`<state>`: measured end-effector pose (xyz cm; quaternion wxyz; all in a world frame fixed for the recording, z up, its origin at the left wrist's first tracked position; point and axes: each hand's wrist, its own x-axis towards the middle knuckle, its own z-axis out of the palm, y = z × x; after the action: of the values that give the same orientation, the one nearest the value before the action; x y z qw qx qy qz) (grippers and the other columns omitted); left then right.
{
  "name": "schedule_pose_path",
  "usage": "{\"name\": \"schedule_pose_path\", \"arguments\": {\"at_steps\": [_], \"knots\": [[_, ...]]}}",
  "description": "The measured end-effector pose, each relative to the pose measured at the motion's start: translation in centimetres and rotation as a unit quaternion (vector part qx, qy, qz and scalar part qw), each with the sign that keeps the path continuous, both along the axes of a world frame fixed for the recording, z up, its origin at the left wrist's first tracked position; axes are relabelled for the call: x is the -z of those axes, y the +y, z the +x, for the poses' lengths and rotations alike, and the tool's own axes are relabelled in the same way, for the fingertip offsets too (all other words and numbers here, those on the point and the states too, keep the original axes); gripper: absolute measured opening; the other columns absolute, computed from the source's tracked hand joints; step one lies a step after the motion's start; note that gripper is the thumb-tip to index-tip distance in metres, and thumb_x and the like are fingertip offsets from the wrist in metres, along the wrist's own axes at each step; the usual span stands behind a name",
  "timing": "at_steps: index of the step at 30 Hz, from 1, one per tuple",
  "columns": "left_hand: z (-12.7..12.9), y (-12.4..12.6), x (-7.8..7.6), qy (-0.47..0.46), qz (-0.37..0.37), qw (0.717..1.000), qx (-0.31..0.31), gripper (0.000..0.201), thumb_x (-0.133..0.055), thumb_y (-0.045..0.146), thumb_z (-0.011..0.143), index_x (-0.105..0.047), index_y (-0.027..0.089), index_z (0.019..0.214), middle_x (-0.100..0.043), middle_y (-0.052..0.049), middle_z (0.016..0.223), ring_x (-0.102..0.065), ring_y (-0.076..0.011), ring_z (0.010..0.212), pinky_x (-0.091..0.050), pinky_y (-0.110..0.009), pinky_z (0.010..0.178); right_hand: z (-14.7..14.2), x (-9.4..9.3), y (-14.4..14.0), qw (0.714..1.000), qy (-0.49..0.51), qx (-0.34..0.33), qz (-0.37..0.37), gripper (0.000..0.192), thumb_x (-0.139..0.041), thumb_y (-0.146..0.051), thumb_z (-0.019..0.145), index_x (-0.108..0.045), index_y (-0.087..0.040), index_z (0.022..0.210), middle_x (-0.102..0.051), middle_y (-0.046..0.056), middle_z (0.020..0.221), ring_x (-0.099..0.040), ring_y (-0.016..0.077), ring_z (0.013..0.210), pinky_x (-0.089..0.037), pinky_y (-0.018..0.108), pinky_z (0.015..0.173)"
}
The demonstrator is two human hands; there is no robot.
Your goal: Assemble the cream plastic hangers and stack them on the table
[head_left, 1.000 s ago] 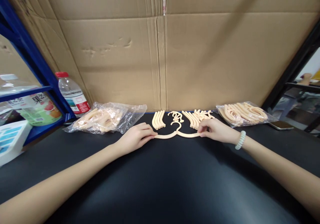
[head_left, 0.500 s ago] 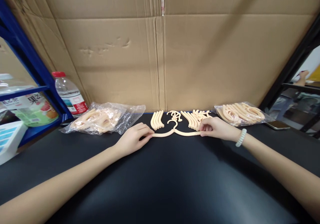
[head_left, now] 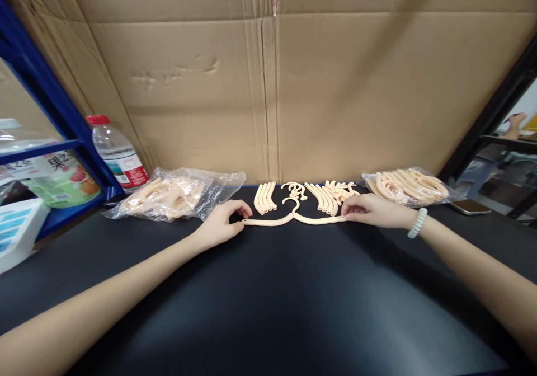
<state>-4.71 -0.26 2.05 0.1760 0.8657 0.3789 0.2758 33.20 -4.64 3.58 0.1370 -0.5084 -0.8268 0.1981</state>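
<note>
At far left I see a blue metal shelf (head_left: 62,141), then a clear plastic water bottle with a red cap (head_left: 116,152) standing against the brown cardboard wall (head_left: 268,96). Beside it a crinkled clear plastic bag of peach plastic parts (head_left: 172,194) lies on the black worktop (head_left: 268,297). My left hand (head_left: 220,226) pinches the left tip of a peach plastic clothes hanger (head_left: 293,217) lying flat at mid-worktop, fingers closed on it. Behind it sit loose peach curved hanger arms (head_left: 265,195) and small peach hooks (head_left: 294,189). My right hand (head_left: 369,210) grips the hanger's right tip, a pale beaded bracelet (head_left: 417,222) on its wrist. Rightmost lies a second clear bag of peach curved pieces (head_left: 409,185).
</note>
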Motion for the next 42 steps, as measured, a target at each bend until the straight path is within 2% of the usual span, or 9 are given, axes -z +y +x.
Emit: {"name": "schedule_pose_path", "arguments": {"at_steps": [7, 42], "knots": [[0.04, 0.00, 0.12, 0.005, -0.011, 1.000, 0.005, 0.025, -0.046, 0.012, 0.064, -0.060, 0.017, 0.083, -0.064, -0.003, 0.082, -0.060, -0.0195, 0.081, -0.047, -0.035, 0.079, -0.28, 0.20, -0.14, 1.000, 0.001, 0.017, -0.023, 0.024, -0.055, -0.041, 0.078, -0.061, -0.019, 0.080, -0.058, 0.004, 0.071, -0.050, 0.0166, 0.063, -0.041, 0.030, 0.057], [-0.09, 0.28, 0.36, 0.035, 0.013, 0.999, 0.012, 0.013, -0.050, 0.019, 0.072, -0.060, 0.018, 0.079, -0.063, -0.001, 0.080, -0.057, -0.0191, 0.080, -0.043, -0.034, 0.078, -0.87, 0.64, -0.12, 0.997, -0.058, -0.016, 0.044, 0.010, -0.047, -0.019, 0.082, -0.052, -0.018, 0.073, -0.053, 0.001, 0.067, -0.045, 0.0142, 0.060, -0.036, 0.026, 0.057]]}}
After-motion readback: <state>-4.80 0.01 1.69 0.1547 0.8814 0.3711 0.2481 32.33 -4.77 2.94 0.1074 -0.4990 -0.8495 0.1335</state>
